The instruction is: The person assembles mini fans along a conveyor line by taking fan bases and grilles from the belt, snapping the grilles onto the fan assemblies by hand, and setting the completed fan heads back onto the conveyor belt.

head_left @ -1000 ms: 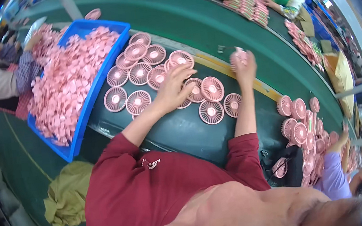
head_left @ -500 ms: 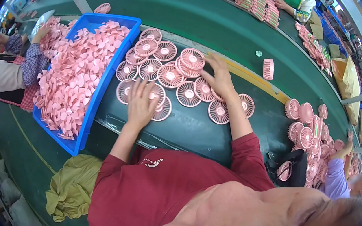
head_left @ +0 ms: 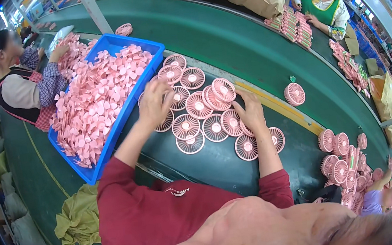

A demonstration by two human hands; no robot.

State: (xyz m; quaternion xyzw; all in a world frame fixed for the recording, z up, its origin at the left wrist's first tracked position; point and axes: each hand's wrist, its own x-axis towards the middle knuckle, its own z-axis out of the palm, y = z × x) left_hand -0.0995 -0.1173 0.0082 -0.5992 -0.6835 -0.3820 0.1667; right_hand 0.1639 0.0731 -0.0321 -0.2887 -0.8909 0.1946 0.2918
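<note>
I see the left hand (head_left: 156, 105) has shifted nearer the blue tray (head_left: 117, 44) of pink blades (head_left: 100, 102). I cannot tell whether its fingers or those of the right hand (head_left: 252, 114) grip covers (head_left: 186, 126)

Pink grilles (head_left: 215, 128), blue tray (head_left: 127, 110), green belt (head_left: 226, 52)

A left hand (head_left: 153, 103) and a right hand (head_left: 252, 111) reach among pink grilles (head_left: 186, 126) on a green bench (head_left: 211, 167), beside a blue tray (head_left: 112, 45) (heaped with pink blades (head_left: 104, 100)).
</note>
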